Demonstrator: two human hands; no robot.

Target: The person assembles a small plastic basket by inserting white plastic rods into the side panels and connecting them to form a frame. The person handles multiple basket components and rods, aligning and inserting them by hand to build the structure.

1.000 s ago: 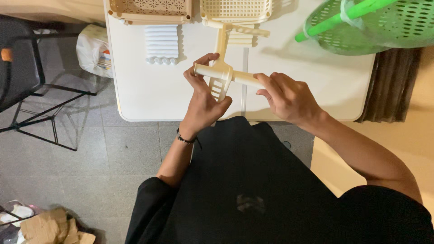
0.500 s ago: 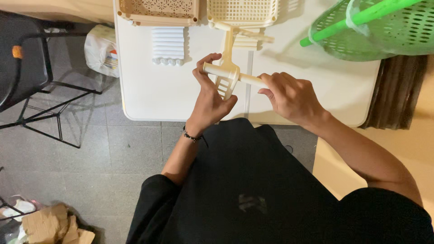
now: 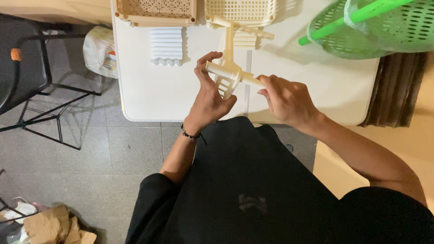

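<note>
Now, left hand (image 3: 209, 100): fingers curled tight round the cream plastic corner bracket with slotted web (image 3: 227, 74), held just above the white tabletop (image 3: 149, 95).
Right hand (image 3: 285, 100): fingers closed on the cream plastic tube (image 3: 251, 80) that meets the bracket's right side.
Behind: row of white plastic tubes (image 3: 167, 45), cream lattice basket (image 3: 239, 11), beige perforated basket (image 3: 156, 11).
Far right: green perforated basket (image 3: 375, 34).

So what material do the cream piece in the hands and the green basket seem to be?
Cream slotted bracket, with its tube: likely moulded plastic, smooth matte, uniform colour, neat slots. Green basket: probably plastic too, slightly glossy, evenly perforated. Left hand and right hand grip the cream parts.
</note>
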